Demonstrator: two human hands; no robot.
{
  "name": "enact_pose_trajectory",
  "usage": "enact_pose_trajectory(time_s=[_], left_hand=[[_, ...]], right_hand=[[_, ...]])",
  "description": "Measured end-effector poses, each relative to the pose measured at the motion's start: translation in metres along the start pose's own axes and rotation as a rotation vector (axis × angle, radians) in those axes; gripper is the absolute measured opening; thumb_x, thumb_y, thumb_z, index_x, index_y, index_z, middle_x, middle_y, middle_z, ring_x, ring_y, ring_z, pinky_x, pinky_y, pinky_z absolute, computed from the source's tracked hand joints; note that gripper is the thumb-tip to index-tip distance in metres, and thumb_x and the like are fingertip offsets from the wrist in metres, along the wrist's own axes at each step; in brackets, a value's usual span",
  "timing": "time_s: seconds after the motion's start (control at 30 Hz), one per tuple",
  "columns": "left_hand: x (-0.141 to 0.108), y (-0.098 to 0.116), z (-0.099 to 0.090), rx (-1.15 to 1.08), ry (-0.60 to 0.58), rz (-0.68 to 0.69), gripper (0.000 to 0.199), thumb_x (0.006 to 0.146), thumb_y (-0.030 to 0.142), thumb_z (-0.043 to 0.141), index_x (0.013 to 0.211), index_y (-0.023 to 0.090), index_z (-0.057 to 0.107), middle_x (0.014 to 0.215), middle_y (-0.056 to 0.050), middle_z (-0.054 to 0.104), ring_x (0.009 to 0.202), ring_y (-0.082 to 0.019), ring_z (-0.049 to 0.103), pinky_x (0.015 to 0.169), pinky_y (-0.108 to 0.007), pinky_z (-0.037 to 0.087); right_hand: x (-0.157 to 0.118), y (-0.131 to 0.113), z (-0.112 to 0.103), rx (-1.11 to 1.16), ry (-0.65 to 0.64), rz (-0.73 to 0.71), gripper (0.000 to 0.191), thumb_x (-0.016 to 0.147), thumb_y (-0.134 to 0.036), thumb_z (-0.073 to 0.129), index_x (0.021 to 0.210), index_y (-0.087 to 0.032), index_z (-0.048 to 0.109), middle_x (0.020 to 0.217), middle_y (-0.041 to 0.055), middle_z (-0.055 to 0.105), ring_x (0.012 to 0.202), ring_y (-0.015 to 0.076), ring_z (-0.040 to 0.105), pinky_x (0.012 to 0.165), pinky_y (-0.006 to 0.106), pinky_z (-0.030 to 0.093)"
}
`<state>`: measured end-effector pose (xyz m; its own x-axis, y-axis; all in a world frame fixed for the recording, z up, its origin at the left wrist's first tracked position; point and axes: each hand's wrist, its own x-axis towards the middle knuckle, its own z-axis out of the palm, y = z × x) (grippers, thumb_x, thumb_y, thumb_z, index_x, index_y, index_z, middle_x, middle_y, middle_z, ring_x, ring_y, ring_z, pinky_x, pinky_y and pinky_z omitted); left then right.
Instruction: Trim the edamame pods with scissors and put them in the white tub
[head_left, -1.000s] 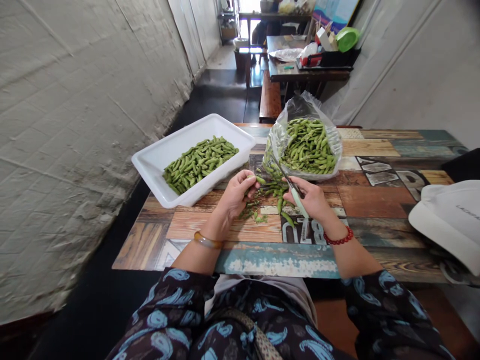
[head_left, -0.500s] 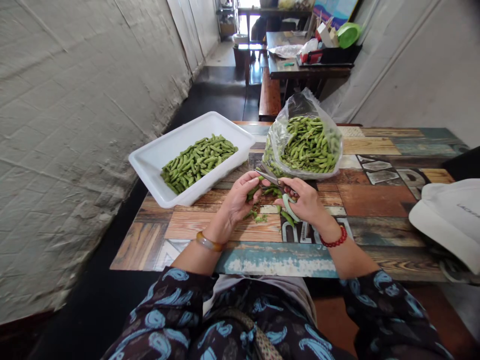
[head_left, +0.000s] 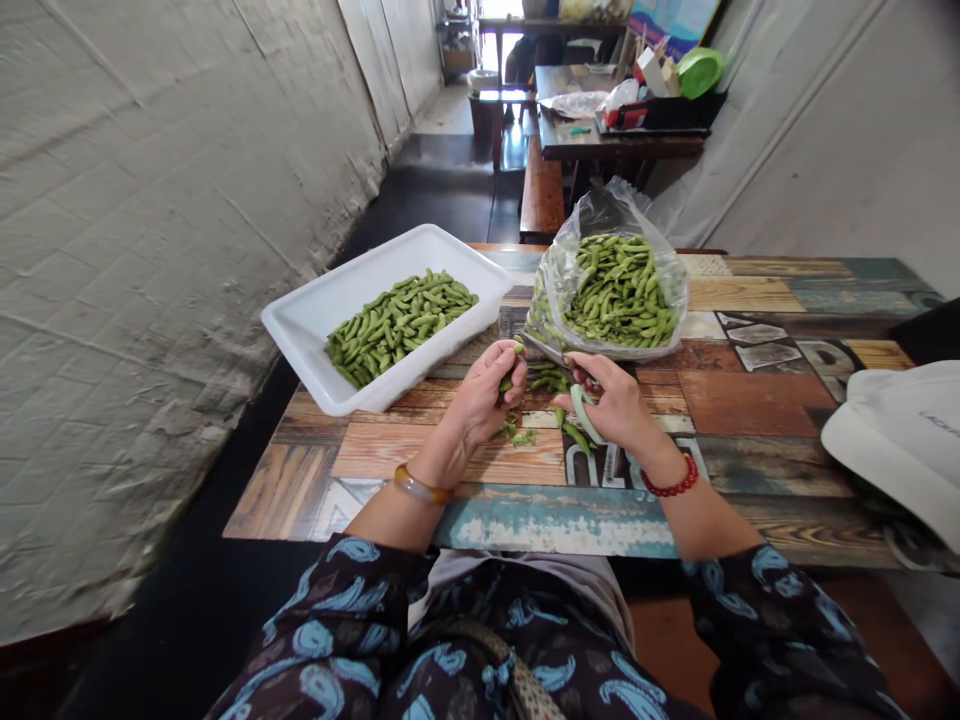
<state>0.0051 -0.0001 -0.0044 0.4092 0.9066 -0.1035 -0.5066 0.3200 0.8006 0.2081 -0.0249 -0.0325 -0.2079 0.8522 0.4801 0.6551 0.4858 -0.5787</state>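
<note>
My left hand (head_left: 487,388) is closed around green edamame pods (head_left: 506,383), partly hidden by the fingers. In my right hand (head_left: 611,398) is a pair of scissors (head_left: 582,412) with pale green handles, its blades pointing left toward the pods. Under and between the hands lie several loose pods (head_left: 576,436) and small green trimmings (head_left: 520,436). A white plastic tub (head_left: 300,338) with a heap of edamame stands to the left. Beyond my right hand sits a clear plastic bag (head_left: 551,275), open at the top and full of pods.
The wood-patterned table (head_left: 757,400) spreads in front of me. A white cap (head_left: 900,430) lies at its right edge. Farther back, another table (head_left: 577,140) holds a black tray (head_left: 667,115) and a green bowl (head_left: 699,72). A pale wall (head_left: 150,250) runs along the left.
The scissors have drawn slightly away from the pods in my left hand, widening the gap between the hands. The tub and bag stay where they were.
</note>
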Motion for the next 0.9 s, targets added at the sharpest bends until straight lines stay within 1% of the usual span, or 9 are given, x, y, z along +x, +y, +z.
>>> enact_pose_trajectory(time_s=[0.07, 0.17, 0.33, 0.47, 0.63, 0.77, 0.9], left_hand=[[0.0, -0.001, 0.0, -0.015, -0.01, 0.013, 0.028, 0.083, 0.038, 0.068, 0.09, 0.02, 0.048, 0.061, 0.007, 0.046, 0.043, -0.003, 0.033, 0.042, -0.015, 0.022], [0.0, -0.005, 0.002, 0.009, -0.035, 0.048, 0.029, 0.084, 0.04, 0.068, 0.091, 0.02, 0.049, 0.061, 0.006, 0.046, 0.044, -0.004, 0.034, 0.043, -0.015, 0.024], [0.0, -0.01, 0.004, 0.035, -0.068, 0.075, 0.026, 0.086, 0.038, 0.066, 0.094, 0.021, 0.049, 0.062, 0.006, 0.048, 0.045, -0.005, 0.037, 0.044, -0.016, 0.026], [0.0, -0.01, 0.005, 0.033, -0.071, 0.079, 0.027, 0.086, 0.038, 0.066, 0.095, 0.021, 0.049, 0.061, 0.006, 0.048, 0.045, -0.005, 0.036, 0.044, -0.016, 0.027], [-0.001, -0.013, 0.004, 0.056, -0.096, 0.071, 0.025, 0.089, 0.039, 0.062, 0.097, 0.022, 0.047, 0.063, 0.006, 0.049, 0.046, -0.005, 0.037, 0.046, -0.016, 0.027], [-0.002, -0.015, 0.003, 0.069, -0.108, 0.086, 0.023, 0.091, 0.039, 0.059, 0.099, 0.022, 0.046, 0.064, 0.006, 0.049, 0.046, -0.005, 0.037, 0.047, -0.016, 0.026], [-0.003, -0.014, 0.005, 0.085, -0.092, 0.079, 0.025, 0.09, 0.04, 0.061, 0.098, 0.023, 0.046, 0.064, 0.006, 0.049, 0.047, -0.005, 0.037, 0.047, -0.016, 0.027]], right_hand=[[0.0, -0.002, 0.001, -0.009, -0.043, -0.03, 0.048, 0.081, -0.035, 0.071, 0.125, -0.02, 0.059, 0.094, 0.0062, 0.063, 0.078, 0.0193, 0.061, 0.077, 0.035, 0.056], [-0.001, -0.006, 0.003, -0.002, -0.051, -0.033, 0.051, 0.08, -0.035, 0.073, 0.126, -0.021, 0.057, 0.099, 0.0071, 0.063, 0.079, 0.0194, 0.06, 0.079, 0.036, 0.056], [-0.001, -0.01, 0.003, -0.001, -0.046, -0.006, 0.05, 0.08, -0.036, 0.073, 0.126, -0.022, 0.058, 0.096, 0.0066, 0.062, 0.077, 0.0192, 0.059, 0.074, 0.035, 0.056], [-0.001, -0.011, 0.003, 0.017, -0.045, -0.005, 0.05, 0.08, -0.036, 0.073, 0.126, -0.023, 0.058, 0.096, 0.0062, 0.061, 0.078, 0.0189, 0.059, 0.074, 0.034, 0.057], [-0.002, -0.01, 0.004, 0.019, -0.041, 0.007, 0.051, 0.079, -0.037, 0.074, 0.126, -0.023, 0.058, 0.092, 0.0046, 0.06, 0.073, 0.0174, 0.057, 0.072, 0.033, 0.056], [-0.001, -0.01, 0.004, 0.027, -0.042, 0.007, 0.052, 0.079, -0.037, 0.074, 0.126, -0.022, 0.059, 0.091, 0.0044, 0.06, 0.072, 0.017, 0.057, 0.071, 0.032, 0.056], [-0.001, -0.01, 0.004, 0.027, -0.046, 0.006, 0.052, 0.079, -0.038, 0.074, 0.127, -0.021, 0.058, 0.093, 0.0056, 0.06, 0.077, 0.0185, 0.059, 0.073, 0.033, 0.056]])
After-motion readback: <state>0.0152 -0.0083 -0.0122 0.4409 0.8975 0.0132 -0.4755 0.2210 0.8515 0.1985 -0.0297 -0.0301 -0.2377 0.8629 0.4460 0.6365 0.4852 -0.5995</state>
